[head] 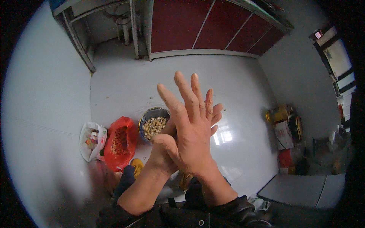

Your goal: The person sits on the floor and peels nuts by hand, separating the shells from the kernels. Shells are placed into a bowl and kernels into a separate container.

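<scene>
Raised in the middle of the view, my right hand (194, 128) lies palm down across my left hand (162, 148), with its fingers spread. The left hand is mostly hidden beneath it; a few of its fingertips show at the right. Neither hand appears to hold anything. Below them on the floor stands a round bucket (140, 125) with many small pale pieces, perhaps shells, partly covered by the hands. Left of it sits an open red plastic bag (129, 128) with reddish-brown pieces, likely peanuts. A white plastic bag (84, 142) with mixed items leans beside the red one.
Dark red cabinets (176, 25) line the far side, with a metal-legged frame (77, 42) and pipes at upper left. Bottles (278, 114), boxes (283, 135) and other goods stand along the right wall. A yellow shoe (137, 167) shows below the bucket.
</scene>
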The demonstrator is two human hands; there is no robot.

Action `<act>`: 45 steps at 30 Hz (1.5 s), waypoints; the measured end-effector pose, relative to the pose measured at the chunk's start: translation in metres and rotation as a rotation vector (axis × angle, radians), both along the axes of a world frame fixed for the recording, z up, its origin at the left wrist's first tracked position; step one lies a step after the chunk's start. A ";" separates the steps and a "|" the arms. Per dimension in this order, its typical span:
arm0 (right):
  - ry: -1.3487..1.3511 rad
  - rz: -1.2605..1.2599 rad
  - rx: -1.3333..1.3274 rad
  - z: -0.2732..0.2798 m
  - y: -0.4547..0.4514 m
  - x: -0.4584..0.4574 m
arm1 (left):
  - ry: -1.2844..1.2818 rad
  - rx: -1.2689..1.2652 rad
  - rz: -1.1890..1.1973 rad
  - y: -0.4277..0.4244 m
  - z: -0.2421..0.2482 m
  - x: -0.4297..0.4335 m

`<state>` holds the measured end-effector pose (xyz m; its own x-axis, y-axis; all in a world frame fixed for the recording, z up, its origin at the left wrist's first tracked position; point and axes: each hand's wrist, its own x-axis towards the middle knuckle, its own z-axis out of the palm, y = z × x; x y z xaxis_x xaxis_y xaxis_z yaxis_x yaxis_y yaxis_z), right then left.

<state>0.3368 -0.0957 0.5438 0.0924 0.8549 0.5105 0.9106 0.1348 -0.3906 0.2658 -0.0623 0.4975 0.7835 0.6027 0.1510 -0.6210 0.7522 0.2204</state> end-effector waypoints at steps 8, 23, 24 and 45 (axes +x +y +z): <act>-0.002 0.212 -0.111 -0.016 0.014 -0.005 | -0.026 0.029 0.095 0.006 -0.008 0.006; 0.248 0.052 -0.040 -0.051 0.018 0.007 | 0.154 0.075 0.102 0.007 -0.027 0.009; 0.132 0.143 -0.108 -0.054 0.016 0.004 | 0.138 0.072 0.141 0.009 -0.030 0.009; 0.247 0.165 -0.099 -0.069 0.017 -0.006 | 0.285 0.124 0.290 0.011 -0.037 0.001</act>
<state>0.3307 -0.0784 0.4747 0.0591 0.9133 0.4029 0.7556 0.2229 -0.6159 0.2668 -0.0516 0.4603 0.6054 0.7950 0.0378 -0.7039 0.5127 0.4916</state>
